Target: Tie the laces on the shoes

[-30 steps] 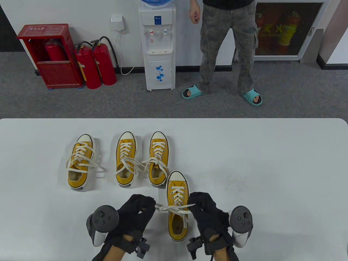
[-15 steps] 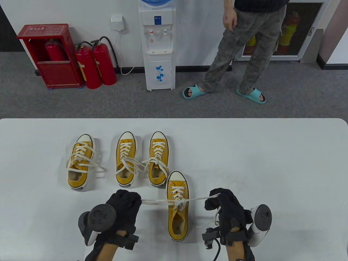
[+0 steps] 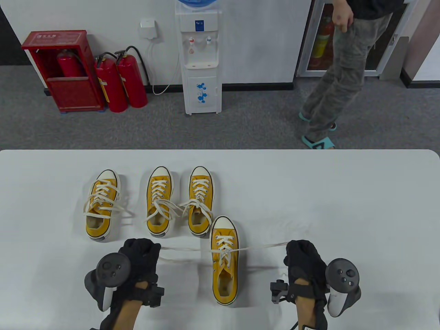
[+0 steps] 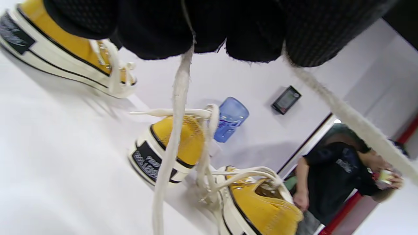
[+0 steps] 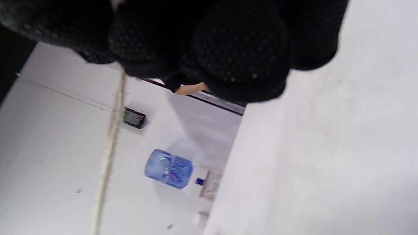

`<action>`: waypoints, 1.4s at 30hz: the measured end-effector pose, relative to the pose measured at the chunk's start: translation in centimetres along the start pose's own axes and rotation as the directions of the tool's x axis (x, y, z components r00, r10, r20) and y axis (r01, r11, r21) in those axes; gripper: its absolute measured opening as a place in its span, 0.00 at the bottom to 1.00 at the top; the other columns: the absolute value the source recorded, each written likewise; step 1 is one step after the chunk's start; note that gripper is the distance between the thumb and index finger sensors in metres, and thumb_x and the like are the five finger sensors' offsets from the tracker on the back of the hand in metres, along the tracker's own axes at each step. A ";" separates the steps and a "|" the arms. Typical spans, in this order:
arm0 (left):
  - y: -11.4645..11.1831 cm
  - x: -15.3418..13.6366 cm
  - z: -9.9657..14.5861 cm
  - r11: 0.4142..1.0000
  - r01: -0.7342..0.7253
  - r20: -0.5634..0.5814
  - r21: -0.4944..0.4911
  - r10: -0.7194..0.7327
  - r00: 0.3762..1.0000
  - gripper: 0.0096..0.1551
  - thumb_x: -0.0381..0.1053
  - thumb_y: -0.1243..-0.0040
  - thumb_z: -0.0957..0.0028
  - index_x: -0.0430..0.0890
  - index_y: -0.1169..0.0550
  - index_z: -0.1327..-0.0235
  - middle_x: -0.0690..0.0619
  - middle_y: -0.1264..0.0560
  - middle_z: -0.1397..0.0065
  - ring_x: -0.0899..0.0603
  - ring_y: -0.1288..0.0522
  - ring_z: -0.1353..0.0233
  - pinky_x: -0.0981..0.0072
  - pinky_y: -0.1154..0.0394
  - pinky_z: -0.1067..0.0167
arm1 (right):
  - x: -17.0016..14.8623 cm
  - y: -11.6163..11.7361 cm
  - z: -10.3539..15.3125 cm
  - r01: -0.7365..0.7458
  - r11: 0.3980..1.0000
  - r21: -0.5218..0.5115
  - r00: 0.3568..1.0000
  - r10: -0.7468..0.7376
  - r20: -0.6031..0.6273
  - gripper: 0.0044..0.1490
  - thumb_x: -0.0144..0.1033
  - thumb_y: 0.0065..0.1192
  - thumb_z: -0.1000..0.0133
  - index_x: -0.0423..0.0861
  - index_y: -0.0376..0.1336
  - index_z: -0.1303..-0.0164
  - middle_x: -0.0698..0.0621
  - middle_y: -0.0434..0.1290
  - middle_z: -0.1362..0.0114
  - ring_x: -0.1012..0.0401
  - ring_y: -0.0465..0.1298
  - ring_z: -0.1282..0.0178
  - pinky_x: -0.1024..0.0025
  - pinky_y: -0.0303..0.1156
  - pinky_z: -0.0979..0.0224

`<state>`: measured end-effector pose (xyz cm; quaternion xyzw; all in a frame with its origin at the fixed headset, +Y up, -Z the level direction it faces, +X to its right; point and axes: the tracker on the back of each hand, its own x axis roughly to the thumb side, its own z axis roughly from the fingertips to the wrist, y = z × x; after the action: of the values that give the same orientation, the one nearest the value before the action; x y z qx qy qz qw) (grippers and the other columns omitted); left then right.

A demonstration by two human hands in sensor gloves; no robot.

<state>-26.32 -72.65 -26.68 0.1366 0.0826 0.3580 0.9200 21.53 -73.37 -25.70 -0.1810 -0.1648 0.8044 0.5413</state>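
A white table with rounded corners is set on grey carpet, and a plain white wall with a dark skirting strip is seen behind it. Against that wall a red extinguisher cabinet, two red fire extinguishers and a white water dispenser with a blue bottle are lined up, and a small white box is mounted beside them. Off to the right a person in camo trousers and teal slides is caught in front of a glass-fronted cabinet.

1. Heel patch on the shoe below the left hand's fingers: lettering, too blurred to read
2. Red cabinet top strip: characters, illegible
3. Water dispenser blue label: unreadable
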 end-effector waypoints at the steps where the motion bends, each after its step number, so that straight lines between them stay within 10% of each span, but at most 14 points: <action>1: 0.0 -0.2 -0.1 1.000 0.001 -0.013 -0.001 -0.001 1.000 0.20 0.65 0.35 0.52 0.52 0.17 0.59 0.50 0.22 0.48 0.42 0.21 0.53 0.35 0.28 0.41 | -0.2 -0.1 -0.1 -0.027 1.000 -0.011 1.000 0.027 -0.012 0.24 0.56 0.63 0.47 0.47 0.75 0.62 0.50 0.76 0.44 0.58 0.82 0.59 0.47 0.72 0.36; 17: -0.2 -4.3 -1.1 0.998 0.040 -0.259 -0.046 -0.051 0.964 0.18 0.65 0.34 0.52 0.51 0.16 0.63 0.50 0.21 0.48 0.41 0.20 0.53 0.35 0.28 0.42 | -3.1 -1.0 -1.4 -0.423 0.906 0.014 0.883 0.415 -0.220 0.22 0.50 0.67 0.48 0.48 0.76 0.54 0.49 0.72 0.34 0.52 0.79 0.43 0.42 0.63 0.28; 29: 0.3 -2.9 -0.7 1.000 -0.025 -0.189 0.012 0.026 0.982 0.20 0.65 0.36 0.51 0.53 0.17 0.58 0.50 0.22 0.46 0.42 0.20 0.52 0.36 0.29 0.41 | 0.6 3.3 0.2 -0.489 0.864 0.119 0.868 0.468 0.169 0.36 0.41 0.66 0.47 0.49 0.64 0.26 0.47 0.55 0.17 0.41 0.58 0.17 0.28 0.42 0.22; 39: 0.5 -1.8 -0.3 0.997 -0.067 -0.130 0.044 0.073 0.989 0.20 0.65 0.37 0.51 0.53 0.17 0.57 0.51 0.22 0.46 0.42 0.20 0.51 0.36 0.29 0.40 | 0.2 10.5 3.0 -0.694 0.558 0.456 0.719 0.571 0.397 0.48 0.48 0.71 0.49 0.53 0.53 0.19 0.50 0.40 0.12 0.39 0.37 0.12 0.26 0.29 0.24; 42: 0.5 -1.6 -0.3 0.997 -0.064 -0.121 0.043 0.069 0.990 0.20 0.65 0.37 0.51 0.53 0.17 0.57 0.51 0.22 0.46 0.42 0.20 0.51 0.36 0.29 0.40 | 0.1 11.1 3.1 -0.721 0.524 0.453 0.691 0.597 0.408 0.39 0.48 0.70 0.50 0.55 0.64 0.25 0.50 0.44 0.12 0.40 0.37 0.12 0.26 0.28 0.25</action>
<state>-27.83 -73.34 -26.70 0.1351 0.1411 0.3947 0.8978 11.03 -77.52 -28.12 0.0277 0.1170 0.9719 0.2025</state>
